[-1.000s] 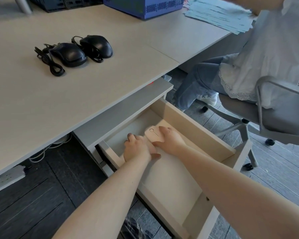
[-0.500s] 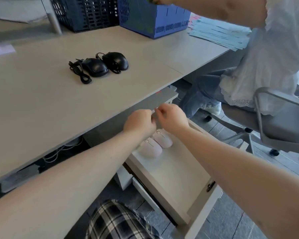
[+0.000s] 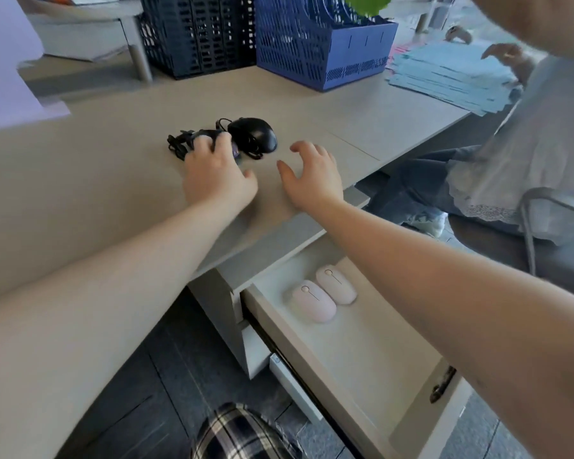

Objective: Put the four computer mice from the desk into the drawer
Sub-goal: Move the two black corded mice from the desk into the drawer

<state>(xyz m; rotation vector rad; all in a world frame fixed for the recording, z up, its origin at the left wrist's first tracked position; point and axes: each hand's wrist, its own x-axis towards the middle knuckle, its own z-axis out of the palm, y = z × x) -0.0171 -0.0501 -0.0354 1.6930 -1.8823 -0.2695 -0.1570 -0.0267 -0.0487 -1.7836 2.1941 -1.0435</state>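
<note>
Two black wired mice lie side by side on the beige desk [image 3: 96, 180]. My left hand [image 3: 216, 175] rests its fingers on the left black mouse [image 3: 209, 135] and hides most of it; the thumb is spread away, and the bundled cable [image 3: 178, 145] shows at the left. The right black mouse [image 3: 256, 134] lies uncovered. Just in front and to the right of it, my right hand [image 3: 312, 175] hovers over the desk with fingers apart and nothing in it. Below the desk edge the drawer [image 3: 371, 352] is pulled out, with two pink mice [image 3: 312, 301] [image 3: 337, 284] side by side at its back.
A blue file holder [image 3: 325, 51] and dark crates [image 3: 196, 34] stand at the back of the desk. A stack of blue papers [image 3: 451, 74] lies at the right. Another person [image 3: 527, 144] sits in a chair [image 3: 544, 233] right of the drawer.
Both hands have left the pink mice in the drawer and risen to the desk. The left hand has reached the left black mouse; the right hand is close to the other.
</note>
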